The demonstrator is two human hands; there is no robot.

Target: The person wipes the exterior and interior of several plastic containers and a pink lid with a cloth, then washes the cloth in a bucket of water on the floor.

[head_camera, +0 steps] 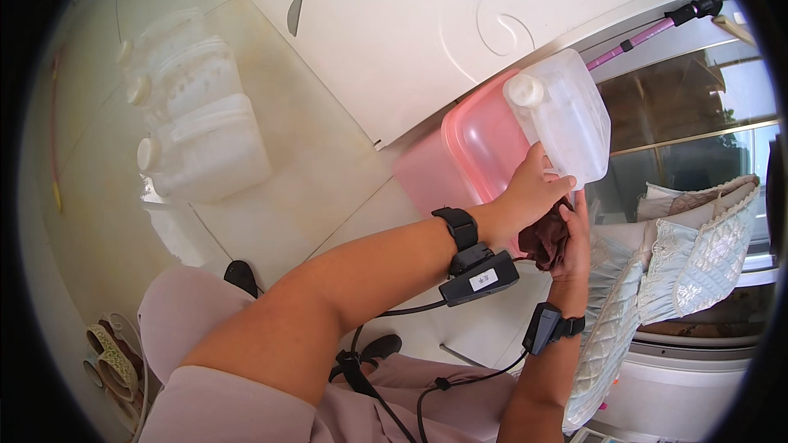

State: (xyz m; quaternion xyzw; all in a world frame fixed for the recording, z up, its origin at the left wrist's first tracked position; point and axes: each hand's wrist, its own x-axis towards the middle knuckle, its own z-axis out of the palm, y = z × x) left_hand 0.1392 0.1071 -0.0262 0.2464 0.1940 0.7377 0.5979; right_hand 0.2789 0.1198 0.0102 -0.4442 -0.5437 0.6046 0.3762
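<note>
A translucent plastic jerrycan point(569, 120) with a white screw cap is tilted over a pink plastic storage bin point(480, 141). My left hand point(532, 191) grips the lower corner of this can with thumb and fingers. Just below, a dark brown cloth point(545, 237) lies bunched in my right hand point(575, 240), whose fingertips reach up to the can's bottom edge. Part of the bin is hidden behind the can and my left hand. Both wrists carry strapped black devices with cables.
Three similar jerrycans point(209, 154) stand in a row on the tiled floor at left. A white panel point(394, 24) with carved swirls borders the bin. Behind the can leans a pink pole point(634, 43). Quilted, lace-trimmed fabric point(671, 252) is at right; shoes point(114, 363) sit lower left.
</note>
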